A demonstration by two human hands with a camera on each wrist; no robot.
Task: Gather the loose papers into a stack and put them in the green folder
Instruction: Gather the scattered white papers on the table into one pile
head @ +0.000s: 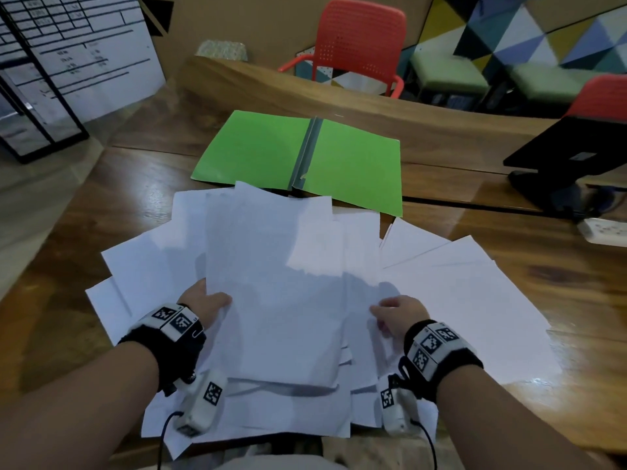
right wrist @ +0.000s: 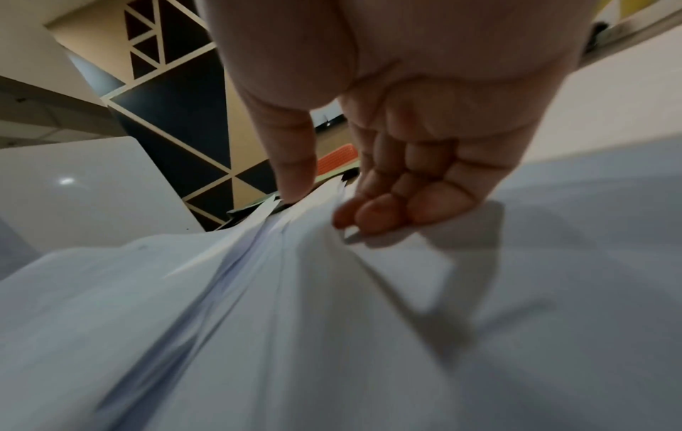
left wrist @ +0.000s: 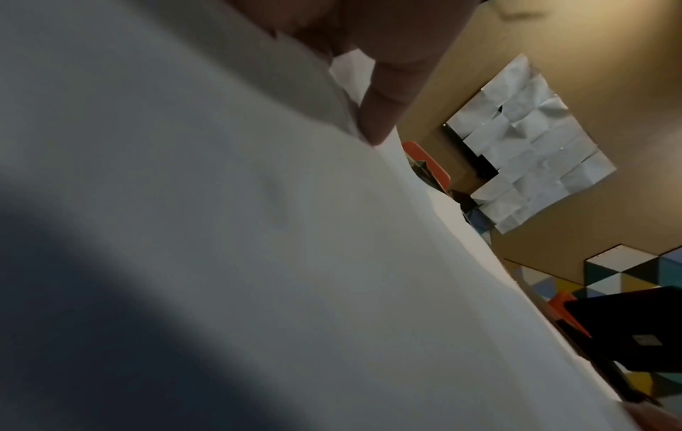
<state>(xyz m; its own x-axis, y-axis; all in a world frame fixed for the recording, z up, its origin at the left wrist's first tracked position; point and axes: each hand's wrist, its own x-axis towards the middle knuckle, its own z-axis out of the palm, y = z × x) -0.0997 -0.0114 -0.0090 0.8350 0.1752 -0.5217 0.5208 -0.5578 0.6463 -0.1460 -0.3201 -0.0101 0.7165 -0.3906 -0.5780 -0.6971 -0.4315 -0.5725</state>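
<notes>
Several white sheets form a partly gathered bundle [head: 288,283] raised a little above more loose papers [head: 468,300] spread on the wooden table. My left hand [head: 207,303] holds the bundle's left edge, thumb on top; in the left wrist view the thumb [left wrist: 380,110] presses on the paper [left wrist: 258,233]. My right hand [head: 397,315] pinches the bundle's right edge; in the right wrist view the right hand [right wrist: 317,204] has its thumb above and curled fingers below the layered sheets [right wrist: 258,291]. The green folder [head: 356,164] lies open and flat just beyond the papers.
A black laptop on a stand [head: 570,154] and a white power strip [head: 604,230] sit at the table's right. Red chairs [head: 356,45] stand behind the far edge. A glass partition with white papers [head: 68,62] is at the left. Bare wood [head: 559,351] shows right of the papers.
</notes>
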